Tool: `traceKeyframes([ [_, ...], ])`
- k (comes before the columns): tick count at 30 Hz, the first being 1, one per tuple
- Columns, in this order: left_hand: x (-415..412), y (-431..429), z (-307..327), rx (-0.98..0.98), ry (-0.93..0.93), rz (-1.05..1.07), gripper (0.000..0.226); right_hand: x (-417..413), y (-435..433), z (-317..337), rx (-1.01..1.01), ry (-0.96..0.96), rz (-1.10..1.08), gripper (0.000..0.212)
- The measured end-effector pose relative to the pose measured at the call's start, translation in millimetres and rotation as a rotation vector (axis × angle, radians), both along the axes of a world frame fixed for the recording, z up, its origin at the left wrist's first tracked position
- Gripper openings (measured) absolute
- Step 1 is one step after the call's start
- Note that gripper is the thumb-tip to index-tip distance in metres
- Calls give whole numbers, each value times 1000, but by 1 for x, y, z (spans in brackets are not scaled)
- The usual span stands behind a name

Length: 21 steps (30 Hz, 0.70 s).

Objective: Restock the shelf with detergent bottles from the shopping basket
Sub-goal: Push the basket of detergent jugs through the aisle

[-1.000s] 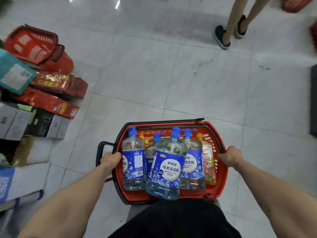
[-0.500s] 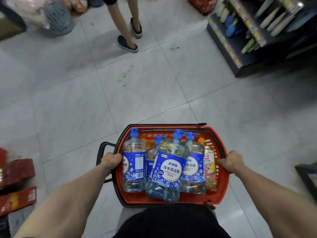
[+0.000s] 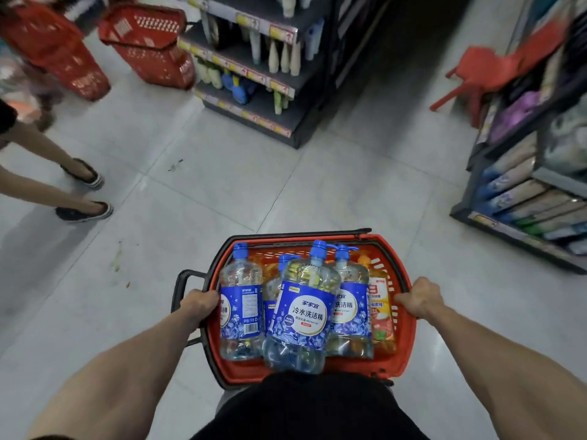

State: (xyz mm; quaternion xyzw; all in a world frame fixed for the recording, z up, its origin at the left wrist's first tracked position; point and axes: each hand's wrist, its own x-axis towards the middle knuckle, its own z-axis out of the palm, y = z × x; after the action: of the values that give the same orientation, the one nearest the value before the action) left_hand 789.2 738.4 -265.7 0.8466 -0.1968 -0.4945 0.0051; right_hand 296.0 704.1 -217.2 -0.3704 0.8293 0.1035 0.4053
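I carry a red shopping basket (image 3: 405,325) at waist height in front of me. My left hand (image 3: 198,304) grips its left rim and my right hand (image 3: 419,296) grips its right rim. Inside lie several clear detergent bottles with blue pump caps and blue labels; the largest detergent bottle (image 3: 301,315) rests on top in the middle, another blue-labelled bottle (image 3: 241,306) lies at the left. An orange detergent bottle (image 3: 381,309) lies along the right side, partly hidden. A dark shelf unit (image 3: 254,68) with hanging goods stands ahead.
Another person's legs and dark shoes (image 3: 85,211) are at the left. Red baskets (image 3: 149,46) stand at the upper left. A second shelf (image 3: 521,198) with packaged goods lines the right side, with a red plastic chair (image 3: 479,71) beyond it. An aisle runs between the two shelves.
The view has swung to the right: the boxes on the left are gone, and the shelves and the aisle have come into sight. Both hands keep their grip on the basket.
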Motion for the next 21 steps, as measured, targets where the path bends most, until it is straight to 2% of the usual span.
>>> traceKeyframes([
  [5,-27,-113,18,-14,-40,-204,50,-11,-15,4,1,54,-181,38],
  [10,-57,-207,33,-6,-43,-341,53,-26,-39,16,11,78,-304,37],
  [14,-74,-265,27,15,-38,-393,65,-40,-60,19,15,66,-396,41],
  [18,-123,-316,41,-38,-95,-452,50,-58,-85,10,34,31,-433,40],
  [21,-154,-352,34,-34,-131,-493,47,-87,-118,-4,42,8,-425,38],
])
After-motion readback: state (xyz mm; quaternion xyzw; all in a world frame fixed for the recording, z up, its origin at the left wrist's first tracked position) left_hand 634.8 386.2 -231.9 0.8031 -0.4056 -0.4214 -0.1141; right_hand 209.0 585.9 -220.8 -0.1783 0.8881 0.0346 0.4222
